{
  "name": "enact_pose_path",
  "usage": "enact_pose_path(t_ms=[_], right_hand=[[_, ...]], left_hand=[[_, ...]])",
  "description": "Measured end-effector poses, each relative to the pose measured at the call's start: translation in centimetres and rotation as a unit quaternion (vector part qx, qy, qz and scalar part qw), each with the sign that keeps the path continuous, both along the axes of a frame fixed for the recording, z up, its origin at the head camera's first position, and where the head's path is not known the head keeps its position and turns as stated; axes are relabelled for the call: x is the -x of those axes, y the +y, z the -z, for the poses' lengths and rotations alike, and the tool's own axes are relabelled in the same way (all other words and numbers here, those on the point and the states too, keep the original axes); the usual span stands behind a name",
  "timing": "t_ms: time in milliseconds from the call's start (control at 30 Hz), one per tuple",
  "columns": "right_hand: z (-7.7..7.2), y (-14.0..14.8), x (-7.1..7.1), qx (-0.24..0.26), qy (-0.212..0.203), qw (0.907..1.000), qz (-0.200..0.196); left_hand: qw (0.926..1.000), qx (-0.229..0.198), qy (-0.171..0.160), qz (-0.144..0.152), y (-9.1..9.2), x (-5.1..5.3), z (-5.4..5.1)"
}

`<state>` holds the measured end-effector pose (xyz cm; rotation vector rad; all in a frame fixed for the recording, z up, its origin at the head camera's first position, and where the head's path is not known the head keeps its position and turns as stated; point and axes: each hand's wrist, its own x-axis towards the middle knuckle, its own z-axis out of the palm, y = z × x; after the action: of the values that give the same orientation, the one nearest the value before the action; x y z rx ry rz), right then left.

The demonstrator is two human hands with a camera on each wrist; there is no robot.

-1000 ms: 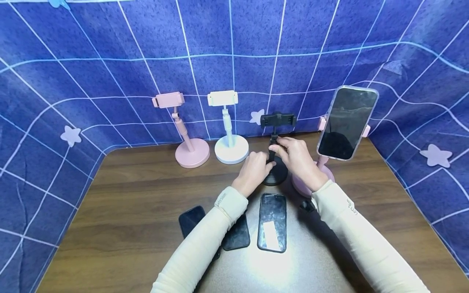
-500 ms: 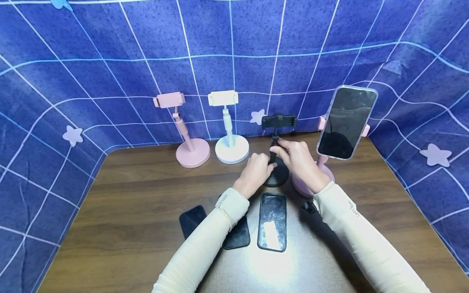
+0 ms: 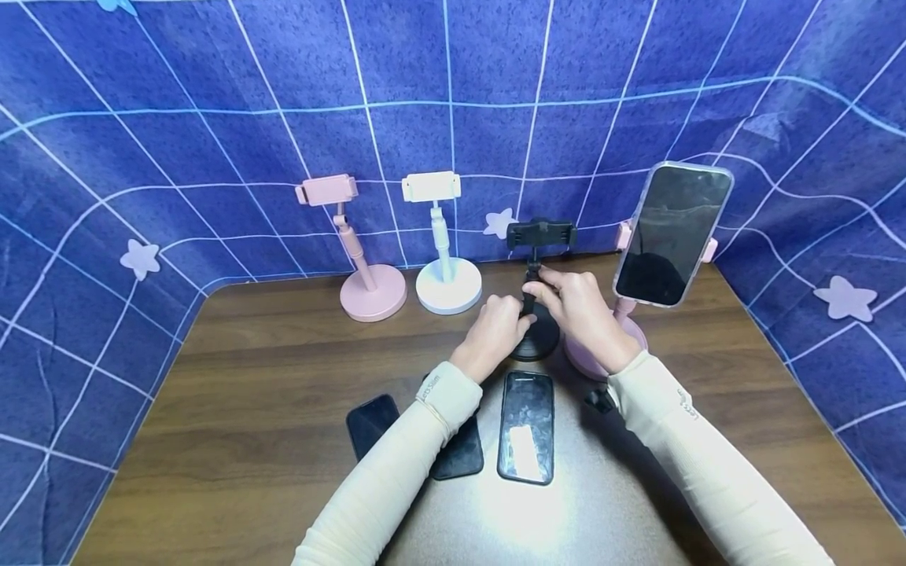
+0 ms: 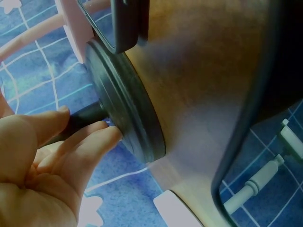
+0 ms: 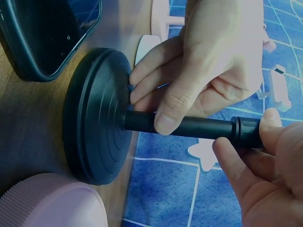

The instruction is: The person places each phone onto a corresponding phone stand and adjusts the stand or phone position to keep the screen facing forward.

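A black phone stand with a round base stands on the table, its clamp holding no phone. My left hand pinches the lower part of its pole, just above the base; in the right wrist view the left thumb lies along the pole. Higher up, my right hand grips the pole at its collar with thumb and fingers, below the clamp. The left wrist view shows the left hand around the pole beside the base.
A pink stand and a white stand are at the back left. Right of my right hand, another pink stand holds a phone. Phones lie in front, one at centre, others near my left sleeve.
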<state>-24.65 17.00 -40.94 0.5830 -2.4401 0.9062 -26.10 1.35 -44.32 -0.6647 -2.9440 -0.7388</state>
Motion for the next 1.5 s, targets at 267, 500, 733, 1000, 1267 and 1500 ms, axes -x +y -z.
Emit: enact_pose_path(t_ms=[267, 500, 733, 1000, 1267, 1500], right_hand=[[-0.20, 0.10, -0.19, 0.000, 0.002, 1.0000, 0.000], [-0.14, 0.10, -0.24, -0.008, 0.015, 0.9999, -0.003], [-0.22, 0.17, -0.46, -0.015, 0.022, 0.9997, -0.001], [-0.29, 0.31, -0.64, -0.012, 0.022, 0.9997, -0.001], [-0.28, 0.43, -0.74, -0.010, 0.021, 0.9997, -0.002], [-0.25, 0.53, -0.87, -0.011, 0.019, 0.9997, -0.006]], left_hand=[[1.0000, 0.002, -0.001, 0.004, 0.04, -0.07, -0.12], [1.0000, 0.005, 0.002, 0.006, -0.11, -0.26, -0.10], [0.9999, 0.003, 0.000, 0.010, -0.05, -0.36, 0.04], [0.9998, 0.009, 0.008, 0.015, -0.06, -0.44, 0.17], [0.9998, 0.009, 0.007, 0.017, -0.10, -0.58, 0.23], [0.9997, 0.006, 0.008, 0.020, -0.11, -0.68, 0.24]])
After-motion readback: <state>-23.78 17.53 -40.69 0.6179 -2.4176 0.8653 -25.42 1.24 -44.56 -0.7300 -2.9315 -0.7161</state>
